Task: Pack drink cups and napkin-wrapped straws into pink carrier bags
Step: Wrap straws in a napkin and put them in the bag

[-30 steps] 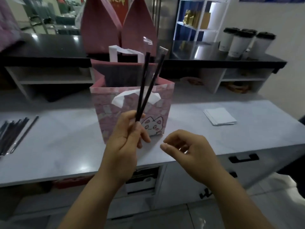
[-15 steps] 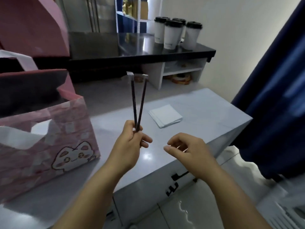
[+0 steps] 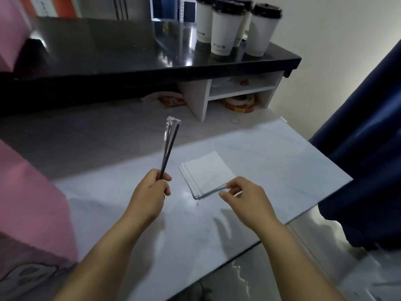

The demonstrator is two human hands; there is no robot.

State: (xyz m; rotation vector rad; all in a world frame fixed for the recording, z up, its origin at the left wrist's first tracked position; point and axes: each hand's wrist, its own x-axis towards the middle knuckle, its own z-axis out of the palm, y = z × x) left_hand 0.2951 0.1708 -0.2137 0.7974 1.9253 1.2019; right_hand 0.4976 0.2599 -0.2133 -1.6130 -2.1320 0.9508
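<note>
Here the left hand [image 3: 149, 192] grips two black straws [image 3: 169, 148] by their lower ends, fingers curled round them, so that they stand up and lean slightly right above the counter [image 3: 282, 159]; clear wrapping shows at their tips. The right hand [image 3: 245, 196], apart from the left, has thumb and forefinger closed on the near corner of the napkins [image 3: 206, 172], a small white stack lying flat on the counter between the two hands and a little beyond them. A pink bag [image 3: 28, 203] fills the left edge, just beside the left forearm. Behind the counter a glossy black shelf [image 3: 130, 51] carries white cups [image 3: 225, 29] with black lids, bunched at its right end, well apart from the hands. Under that end, tape rolls [image 3: 240, 103] sit in a white cubby. A dark blue curtain [image 3: 368, 148] hangs at the right, by the counter's corner.
</note>
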